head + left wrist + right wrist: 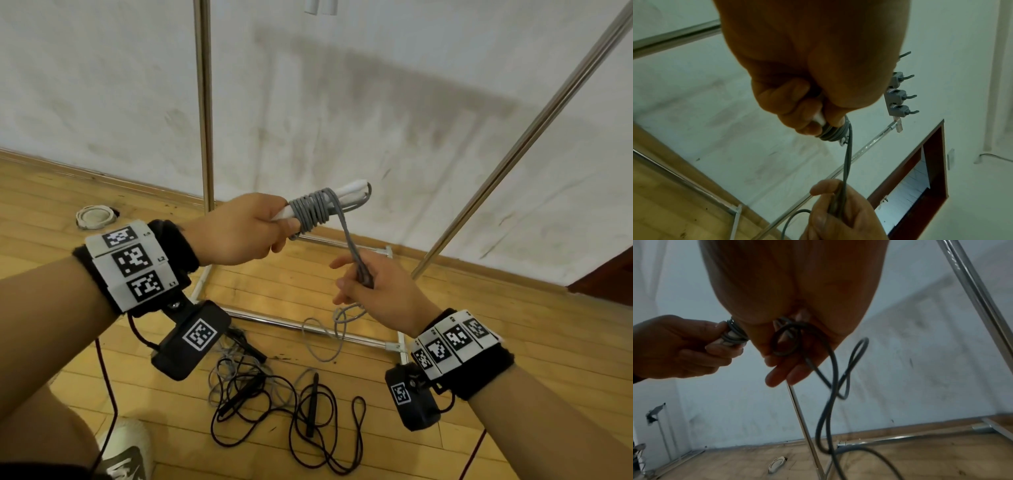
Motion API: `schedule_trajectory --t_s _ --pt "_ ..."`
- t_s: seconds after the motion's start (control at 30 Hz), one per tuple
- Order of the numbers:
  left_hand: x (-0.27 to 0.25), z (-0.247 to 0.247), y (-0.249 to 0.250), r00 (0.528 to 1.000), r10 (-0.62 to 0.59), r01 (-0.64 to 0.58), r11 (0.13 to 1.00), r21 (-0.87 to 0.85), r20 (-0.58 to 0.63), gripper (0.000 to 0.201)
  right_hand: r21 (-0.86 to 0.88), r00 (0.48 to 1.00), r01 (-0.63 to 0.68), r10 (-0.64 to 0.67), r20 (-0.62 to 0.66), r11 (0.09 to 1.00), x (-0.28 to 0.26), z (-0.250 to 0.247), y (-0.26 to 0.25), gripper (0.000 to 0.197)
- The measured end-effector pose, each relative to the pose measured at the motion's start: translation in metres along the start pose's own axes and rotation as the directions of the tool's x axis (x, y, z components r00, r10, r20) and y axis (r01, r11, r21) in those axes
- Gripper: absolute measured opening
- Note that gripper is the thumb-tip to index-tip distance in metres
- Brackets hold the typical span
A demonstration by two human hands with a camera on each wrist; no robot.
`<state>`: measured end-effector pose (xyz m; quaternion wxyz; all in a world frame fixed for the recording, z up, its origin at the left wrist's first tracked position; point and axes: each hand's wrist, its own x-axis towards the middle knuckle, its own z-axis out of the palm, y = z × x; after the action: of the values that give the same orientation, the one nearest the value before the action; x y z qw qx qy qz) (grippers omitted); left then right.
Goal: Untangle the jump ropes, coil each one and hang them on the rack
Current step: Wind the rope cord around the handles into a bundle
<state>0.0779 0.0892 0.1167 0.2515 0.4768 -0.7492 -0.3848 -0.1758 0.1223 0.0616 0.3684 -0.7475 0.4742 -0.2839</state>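
Observation:
My left hand (253,228) grips the white handles (349,192) of a grey jump rope, with several turns of the grey cord (313,209) wound around them. A doubled strand runs down from the wrap to my right hand (363,277), which pinches the cord (845,175) between thumb and fingers; its other fingers stay straight. The slack tail (329,335) hangs below that hand in loops (838,386) to the floor. A tangle of black and grey ropes with black handles (311,404) lies on the wooden floor in front of me. The metal rack (204,102) stands behind my hands.
The rack's base bars (308,325) cross the floor under my hands, and a slanted pole (534,126) rises on the right. Grey hooks (900,95) show on the rack in the left wrist view. A white round object (94,216) lies by the wall. My shoe (126,448) is at lower left.

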Motion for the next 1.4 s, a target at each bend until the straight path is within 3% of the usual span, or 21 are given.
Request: schedule_trajectory --t_s 0.2,0.27,0.3,0.37,0.4,0.67,0.77,0.83,1.0,1.1,1.27,1.33,1.4 --pt "0.002 -0.005 -0.011 0.994 -0.085 0.087 0.996 0.032 -0.063 0.024 0.035 0.997 0.019 -0.017 -0.08 0.999 0.0 0.006 0.001 0.031" --pt "0.003 -0.006 -0.013 0.991 -0.11 0.112 0.994 0.022 -0.081 0.024 0.008 0.992 0.031 -0.029 -0.123 1.0 0.003 0.008 -0.002 0.022" --pt "0.003 -0.006 -0.014 0.989 -0.118 0.121 0.993 0.019 -0.086 0.024 0.045 0.992 0.015 -0.009 -0.128 0.999 0.004 0.009 -0.004 0.026" --pt "0.002 -0.006 -0.014 0.988 -0.127 0.129 0.992 0.015 -0.085 0.024 0.14 0.991 -0.032 0.05 -0.127 0.99 0.005 0.009 -0.006 0.055" --pt "0.002 -0.006 -0.014 0.989 -0.127 0.128 0.992 0.014 -0.081 0.023 0.15 0.99 -0.038 0.057 -0.127 0.988 0.006 0.009 -0.007 0.057" --pt "-0.002 -0.005 -0.01 0.992 -0.119 0.12 0.993 0.008 -0.032 0.021 0.035 0.995 0.053 -0.05 -0.083 0.998 0.001 0.008 -0.012 0.014" --pt "-0.002 -0.004 -0.009 0.992 -0.123 0.123 0.992 0.004 -0.023 0.02 0.135 0.993 0.051 -0.036 -0.112 0.99 0.002 0.007 -0.008 0.005" --pt "-0.002 -0.003 -0.009 0.993 -0.118 0.118 0.993 -0.011 -0.022 0.021 0.211 0.993 0.045 -0.02 -0.118 0.976 0.004 0.008 -0.007 0.007" --pt "-0.002 -0.006 -0.006 0.997 -0.081 0.08 0.995 -0.062 -0.016 0.022 0.208 0.994 0.075 -0.057 -0.095 0.975 0.005 0.014 -0.006 0.023" --pt "-0.005 -0.011 -0.002 0.998 -0.057 0.061 0.985 -0.162 0.028 0.022 0.203 0.998 0.057 -0.053 -0.025 0.977 0.005 0.017 -0.002 0.041" --pt "-0.015 -0.013 0.007 0.976 0.024 0.009 0.989 -0.148 0.218 0.024 0.178 0.997 -0.079 0.079 0.009 0.981 0.006 0.017 0.007 0.024" --pt "-0.018 -0.011 0.009 0.958 0.047 -0.017 0.994 -0.106 0.284 0.027 0.156 0.996 -0.084 0.088 -0.016 0.984 0.008 0.014 0.01 0.026" --pt "-0.022 -0.01 0.013 0.934 0.09 -0.05 0.991 -0.124 0.345 0.02 0.005 0.997 -0.074 0.074 -0.031 0.997 0.008 0.011 0.01 0.034"
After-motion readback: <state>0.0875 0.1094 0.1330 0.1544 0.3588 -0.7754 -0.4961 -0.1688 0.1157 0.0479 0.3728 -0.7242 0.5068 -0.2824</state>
